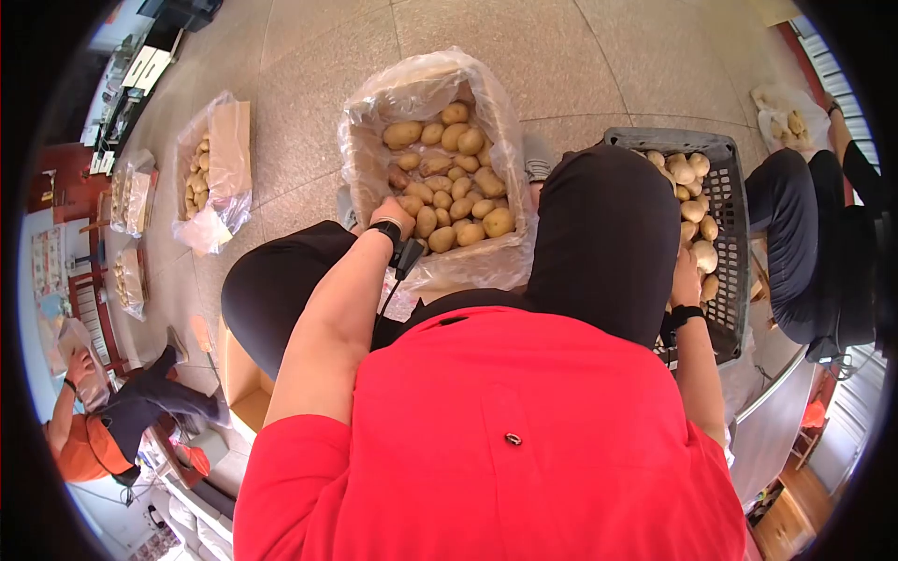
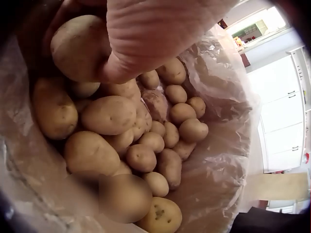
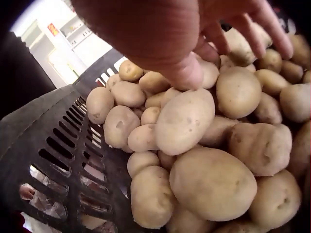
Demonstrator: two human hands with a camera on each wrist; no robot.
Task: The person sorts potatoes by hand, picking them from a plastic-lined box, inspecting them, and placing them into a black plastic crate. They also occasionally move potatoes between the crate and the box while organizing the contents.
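Note:
In the left wrist view my left hand grips a pale potato, its thumb lying along the near side. The head view places this hand at the near left part of a box lined with clear plastic. Potatoes of mixed sizes fill the bottom of that box. My right hand reaches into a black slotted crate on the right. Close up, the right hand has its fingers spread over heaped potatoes, thumb tip right at one potato.
Further plastic-lined boxes of potatoes stand on the tiled floor at the left. A person in orange sits at far left; another person's dark-clothed legs are close beyond the crate. An open cardboard box is beside my left leg.

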